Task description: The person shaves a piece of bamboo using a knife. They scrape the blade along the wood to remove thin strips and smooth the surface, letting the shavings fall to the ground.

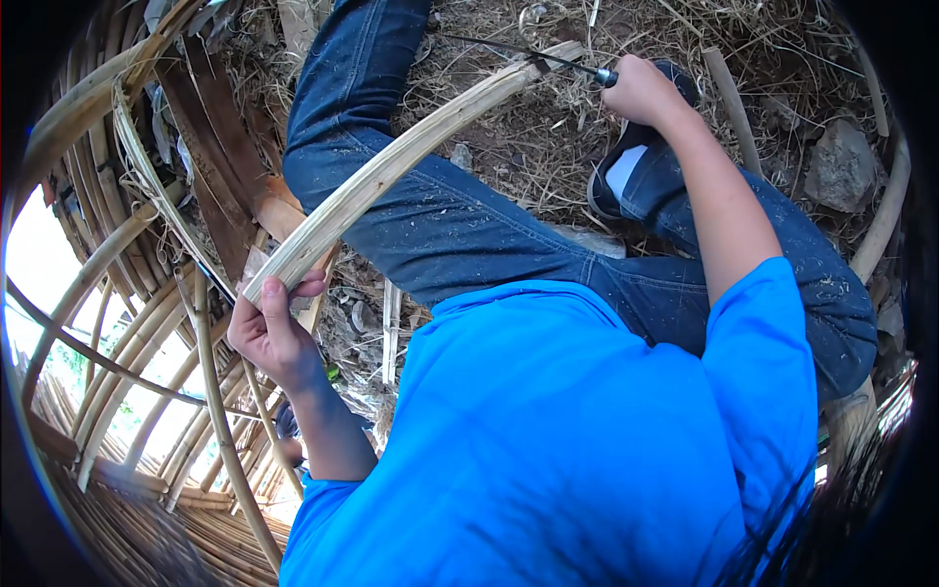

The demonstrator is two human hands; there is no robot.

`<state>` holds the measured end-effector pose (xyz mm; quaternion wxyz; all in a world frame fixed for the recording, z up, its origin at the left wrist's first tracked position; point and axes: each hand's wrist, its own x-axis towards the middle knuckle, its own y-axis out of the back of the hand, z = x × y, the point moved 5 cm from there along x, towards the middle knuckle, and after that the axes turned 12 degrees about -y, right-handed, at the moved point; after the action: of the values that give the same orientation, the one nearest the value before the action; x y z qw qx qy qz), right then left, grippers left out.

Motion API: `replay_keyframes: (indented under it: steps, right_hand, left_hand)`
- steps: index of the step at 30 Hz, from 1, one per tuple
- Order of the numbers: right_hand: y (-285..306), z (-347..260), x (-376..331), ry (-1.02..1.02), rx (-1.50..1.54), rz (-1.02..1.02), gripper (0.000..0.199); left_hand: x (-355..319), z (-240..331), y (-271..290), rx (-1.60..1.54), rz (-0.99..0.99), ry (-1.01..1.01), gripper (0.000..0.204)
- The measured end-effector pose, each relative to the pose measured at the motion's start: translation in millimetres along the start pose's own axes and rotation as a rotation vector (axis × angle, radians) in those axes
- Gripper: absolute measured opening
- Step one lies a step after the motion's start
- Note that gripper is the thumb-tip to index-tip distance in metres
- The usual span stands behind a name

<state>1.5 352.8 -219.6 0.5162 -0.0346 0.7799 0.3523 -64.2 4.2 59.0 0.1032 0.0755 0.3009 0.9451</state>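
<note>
My left hand (274,335) grips the near end of a long pale split-wood strip (391,164), thumb on top and fingers beneath. The strip slants up and away to the right across my jeans, and its far end has a dark patch. Closed around the handle of a long, thin-bladed knife (577,66) is my right hand (648,93). The dark blade points left and crosses the strip near its far end. Whether the edge touches the wood I cannot tell. Most of the handle is hidden inside my fist.
My bent legs in jeans (469,220) surround the work, with a dark shoe (606,186) near my right hand. Straw and shavings (518,127) cover the ground. A grey rock (843,166) lies at right. Bamboo poles (220,401) form a framework at left, beside brown boards (205,147).
</note>
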Motion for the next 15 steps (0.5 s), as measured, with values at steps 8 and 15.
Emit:
replay_keyframes:
  steps: [8,15]
  right_hand:
    - [-1.1,-1.3,-16.4,0.242,0.048,0.221,0.018]
    - [0.8,-39.2,-48.8,0.172,-0.134,0.241,0.019]
  left_hand:
    - [0.0,-3.3,-2.9,0.053,-0.003,-0.005,0.025]
    - [2.0,-0.6,2.3,0.077,0.036,-0.022,0.024]
